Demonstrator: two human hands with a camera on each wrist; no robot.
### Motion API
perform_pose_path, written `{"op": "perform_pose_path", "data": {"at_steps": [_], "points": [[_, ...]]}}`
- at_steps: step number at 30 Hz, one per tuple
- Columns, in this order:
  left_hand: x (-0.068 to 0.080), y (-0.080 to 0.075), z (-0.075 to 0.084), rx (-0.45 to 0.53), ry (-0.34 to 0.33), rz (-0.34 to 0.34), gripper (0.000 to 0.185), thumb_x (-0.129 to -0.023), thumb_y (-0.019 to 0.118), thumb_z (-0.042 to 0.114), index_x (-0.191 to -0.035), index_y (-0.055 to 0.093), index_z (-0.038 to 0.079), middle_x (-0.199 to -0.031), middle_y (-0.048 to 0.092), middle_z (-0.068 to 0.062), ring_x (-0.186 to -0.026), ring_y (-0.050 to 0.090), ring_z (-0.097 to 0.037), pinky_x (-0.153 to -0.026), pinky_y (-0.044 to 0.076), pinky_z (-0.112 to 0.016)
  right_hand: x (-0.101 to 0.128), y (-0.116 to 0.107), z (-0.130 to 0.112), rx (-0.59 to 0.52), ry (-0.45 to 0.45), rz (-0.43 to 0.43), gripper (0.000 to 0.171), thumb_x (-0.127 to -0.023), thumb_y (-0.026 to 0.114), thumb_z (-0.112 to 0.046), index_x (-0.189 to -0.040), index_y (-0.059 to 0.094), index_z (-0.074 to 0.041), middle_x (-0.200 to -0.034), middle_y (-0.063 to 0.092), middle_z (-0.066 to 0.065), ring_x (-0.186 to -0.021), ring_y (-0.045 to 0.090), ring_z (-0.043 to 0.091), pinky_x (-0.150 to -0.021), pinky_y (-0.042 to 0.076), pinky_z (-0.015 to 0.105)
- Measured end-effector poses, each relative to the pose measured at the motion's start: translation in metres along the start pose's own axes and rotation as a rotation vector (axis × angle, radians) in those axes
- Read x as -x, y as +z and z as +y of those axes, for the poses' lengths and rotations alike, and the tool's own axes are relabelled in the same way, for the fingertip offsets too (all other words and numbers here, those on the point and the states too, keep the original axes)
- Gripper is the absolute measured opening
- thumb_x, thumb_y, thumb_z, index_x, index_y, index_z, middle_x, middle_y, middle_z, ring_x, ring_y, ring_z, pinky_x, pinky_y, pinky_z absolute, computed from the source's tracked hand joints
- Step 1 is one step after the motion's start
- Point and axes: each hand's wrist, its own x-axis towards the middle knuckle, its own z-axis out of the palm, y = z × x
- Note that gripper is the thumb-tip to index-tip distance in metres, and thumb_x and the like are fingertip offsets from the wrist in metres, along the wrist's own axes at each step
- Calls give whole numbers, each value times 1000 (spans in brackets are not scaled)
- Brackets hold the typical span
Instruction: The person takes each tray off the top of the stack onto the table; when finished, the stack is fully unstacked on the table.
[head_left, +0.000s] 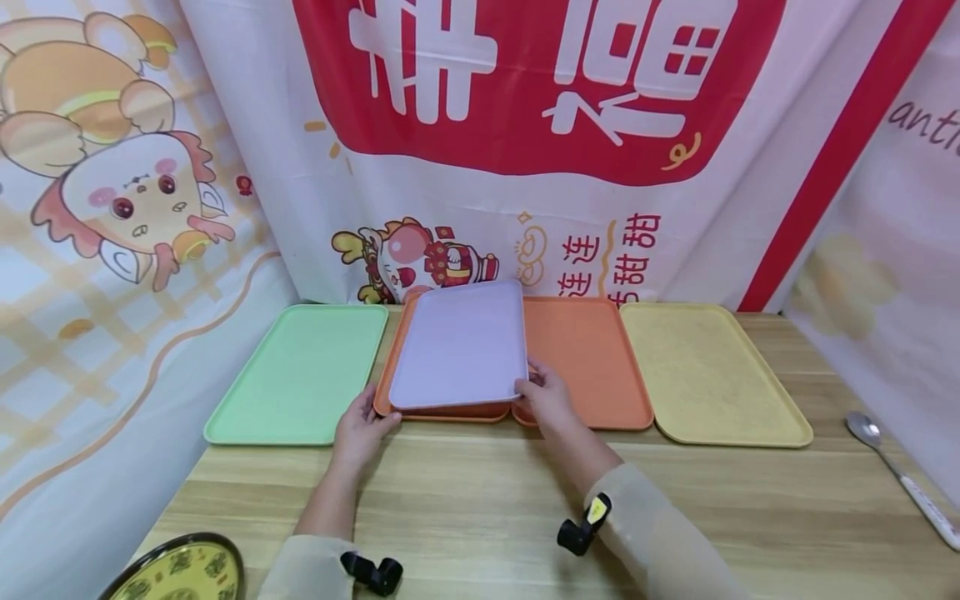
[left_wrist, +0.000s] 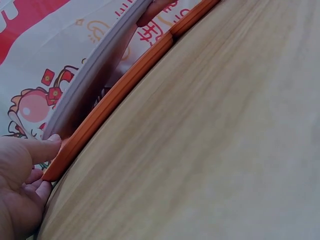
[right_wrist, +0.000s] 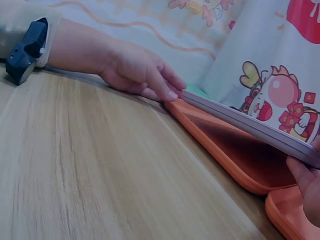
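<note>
A lavender tray (head_left: 461,346) is tilted above the left orange tray (right_wrist: 240,150), its right side raised. My right hand (head_left: 547,400) pinches the lavender tray at its front right corner, thumb underneath in the right wrist view. At the front left corner of that orange tray, my left hand (head_left: 362,433) grips the rim, with the thumb (left_wrist: 47,145) over the top and the other fingers outside and below. The lavender tray's left end comes down close to this thumb. Most of the orange tray is hidden beneath it in the head view.
A second orange tray (head_left: 588,367) lies to the right, then a yellow tray (head_left: 712,375). On the left is a green tray (head_left: 300,375). A spoon (head_left: 888,467) lies at the far right, and a patterned yellow dish (head_left: 187,571) stands front left. Printed cloth (head_left: 465,200) hangs behind.
</note>
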Motion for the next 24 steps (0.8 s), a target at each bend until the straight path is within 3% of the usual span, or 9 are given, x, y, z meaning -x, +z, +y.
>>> {"op": "perform_pose_path", "data": {"at_steps": [7, 15, 23, 24], "points": [[-3, 3, 1, -5, 20, 10, 73, -91, 58, -9, -151, 16, -11, -158, 21, -28, -147, 24, -40, -120, 30, -42, 2, -30, -8, -45, -28, -3, 60, -94, 48, 5, -152, 31, -1, -138, 47, 28, -112, 57, 27, -84, 58, 21], [-1, 3, 5, -60, -5, 13, 73, -93, 59, -5, -152, 16, -9, -159, 21, -27, -148, 23, -39, -121, 29, -43, 17, -73, -21, -54, -58, -7, 61, -96, 45, 5, -153, 27, -1, -138, 45, 26, -90, 61, 4, -78, 56, 15], [-2, 2, 1, -64, -19, 8, 73, -93, 59, -4, -153, 16, -7, -160, 20, -25, -148, 23, -38, -122, 29, -42, 31, -118, -31, -38, -49, 67, 61, -97, 45, 4, -154, 26, -4, -145, 41, 23, -93, 57, -4, -81, 54, 10], [-2, 2, 0, -69, -20, 8, 73, -93, 59, -3, -153, 16, -7, -160, 21, -25, -148, 23, -37, -121, 30, -41, 32, -124, -31, -37, -48, 72, 62, -97, 44, 4, -155, 25, -4, -141, 45, 20, -93, 57, -4, -82, 54, 10]]}}
